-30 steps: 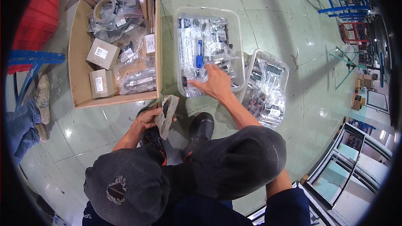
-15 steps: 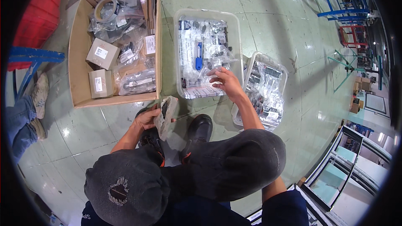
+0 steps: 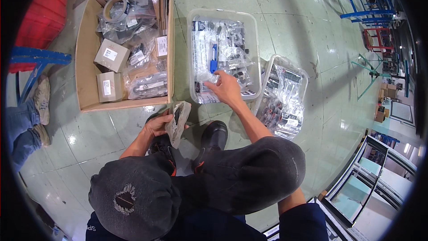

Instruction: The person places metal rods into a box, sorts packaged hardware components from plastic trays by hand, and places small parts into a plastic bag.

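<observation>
Green tiled floor (image 3: 330,78) filled the frame, stretching from the small bin (image 3: 306,82) right of centre to framed panels (image 3: 356,192) at lower right. Below the cardboard box's (image 3: 86,76) near edge, left of centre, the left hand (image 3: 158,125) gripped a plastic bag (image 3: 178,127), while at centre the right hand's (image 3: 211,78) thumb and fingers stood parted over the clear tub (image 3: 225,12), below a blue knife (image 3: 214,58), contact impossible to tell. White labels (image 3: 109,54) marked the cartons (image 3: 117,64) at upper left, their print too small to read

Right hand (image 3: 228,92): has been shifted leftward from the right side of the translucent tub (image 3: 253,35) to its lower middle.
Fingers (image 3: 220,75): have been brought close to the blue utility knife (image 3: 214,60).
Printed sheet (image 3: 250,93): its right end has been uncovered.
</observation>
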A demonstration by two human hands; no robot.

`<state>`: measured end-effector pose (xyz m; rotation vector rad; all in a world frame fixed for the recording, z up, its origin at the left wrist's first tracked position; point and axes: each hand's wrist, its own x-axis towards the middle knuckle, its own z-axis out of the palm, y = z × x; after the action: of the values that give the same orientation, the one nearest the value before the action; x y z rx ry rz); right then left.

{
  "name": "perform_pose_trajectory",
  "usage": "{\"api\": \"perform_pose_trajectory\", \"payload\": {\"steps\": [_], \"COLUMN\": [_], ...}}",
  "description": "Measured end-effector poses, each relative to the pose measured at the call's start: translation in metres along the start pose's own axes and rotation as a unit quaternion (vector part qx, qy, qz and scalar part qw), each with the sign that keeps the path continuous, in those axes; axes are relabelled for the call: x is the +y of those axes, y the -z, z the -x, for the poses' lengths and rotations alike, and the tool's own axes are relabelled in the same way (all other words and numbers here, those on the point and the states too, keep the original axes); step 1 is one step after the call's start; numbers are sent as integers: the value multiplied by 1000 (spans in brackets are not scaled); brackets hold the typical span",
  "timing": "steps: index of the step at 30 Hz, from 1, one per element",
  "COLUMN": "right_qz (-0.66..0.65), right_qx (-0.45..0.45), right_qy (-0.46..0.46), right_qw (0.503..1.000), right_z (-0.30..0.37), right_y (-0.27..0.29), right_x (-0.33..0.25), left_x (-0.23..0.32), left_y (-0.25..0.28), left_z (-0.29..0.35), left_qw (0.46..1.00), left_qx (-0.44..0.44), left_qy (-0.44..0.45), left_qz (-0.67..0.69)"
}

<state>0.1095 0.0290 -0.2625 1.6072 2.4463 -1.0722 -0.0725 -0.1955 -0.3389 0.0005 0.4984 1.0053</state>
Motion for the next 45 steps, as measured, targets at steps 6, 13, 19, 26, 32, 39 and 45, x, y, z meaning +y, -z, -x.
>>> {"api": "perform_pose_trajectory", "payload": {"steps": [6,13,19,26,32,39,45], "right_qz": [-116,-281,-50,107,166,252,237], "right_qx": [101,87,51,54,116,-29,-38], "right_qy": [21,-96,279,-9,190,29,154], "right_qw": [988,951,958,993,961,967,958], "right_z": [-26,-26,-19,3,-4,-3,-20], "right_y": [-12,30,-14,4,22,23,12], "right_x": [27,21,28,7,54,38,39], "left_x": [3,1,1,6,5,2,2], "left_y": [-9,-5,-11,-9,-12,-6,-7], "left_z": [-6,-5,-7,-3,-6,-3,-6], "left_qw": [1000,1000,1000,1000,1000,1000,1000], "left_qx": [-23,-22,-25,-25,-24,-17,-20], "left_qy": [5,-5,-9,7,-5,8,13], "left_qz": [-13,2,5,7,15,9,-3]}}
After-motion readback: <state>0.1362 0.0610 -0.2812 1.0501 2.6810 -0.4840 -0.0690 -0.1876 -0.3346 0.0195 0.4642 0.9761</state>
